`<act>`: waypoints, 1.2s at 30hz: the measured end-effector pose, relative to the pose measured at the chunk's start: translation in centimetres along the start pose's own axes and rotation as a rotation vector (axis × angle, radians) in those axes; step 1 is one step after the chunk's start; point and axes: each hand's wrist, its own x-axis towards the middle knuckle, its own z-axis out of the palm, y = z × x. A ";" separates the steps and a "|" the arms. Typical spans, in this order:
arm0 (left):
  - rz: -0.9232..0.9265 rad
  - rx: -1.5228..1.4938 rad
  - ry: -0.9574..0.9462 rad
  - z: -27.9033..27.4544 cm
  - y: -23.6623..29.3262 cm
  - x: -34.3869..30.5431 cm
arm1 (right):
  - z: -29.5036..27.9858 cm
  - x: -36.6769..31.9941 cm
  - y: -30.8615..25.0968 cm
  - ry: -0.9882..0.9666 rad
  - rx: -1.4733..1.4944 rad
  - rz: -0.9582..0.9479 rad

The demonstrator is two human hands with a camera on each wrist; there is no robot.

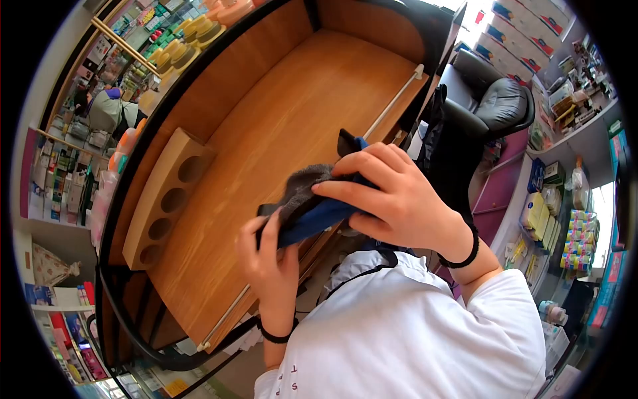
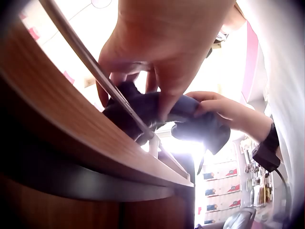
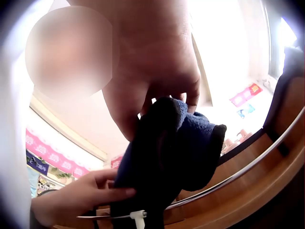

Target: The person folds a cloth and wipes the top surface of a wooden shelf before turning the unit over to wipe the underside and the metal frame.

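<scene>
A folded piece of fuzzy cloth, dark grey on one face and blue on the other [image 1: 319, 221], is held between my two hands over the front edge of the wooden desk. My left hand [image 1: 274, 272] pinches its near end, fingers over the top and thumb below. At the far end, my right hand [image 1: 399, 194] grips the cloth with thumb and fingers. The right wrist view shows the cloth [image 3: 200, 148] bending over in a thick fold with a dark edge band. Its exact kind cannot be told.
The wooden desktop [image 1: 266, 120] has a raised black rim and a thin metal rail [image 1: 392, 103] along its front edge. A cardboard holder with round holes [image 1: 166, 199] stands at the left. Behind it are stocked shelves; a black armchair [image 1: 495, 100] is at the far right.
</scene>
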 end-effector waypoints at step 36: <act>0.285 0.281 -0.114 13.2 8.9 8.0 | 3.6 -7.3 20.0 0.191 0.341 0.203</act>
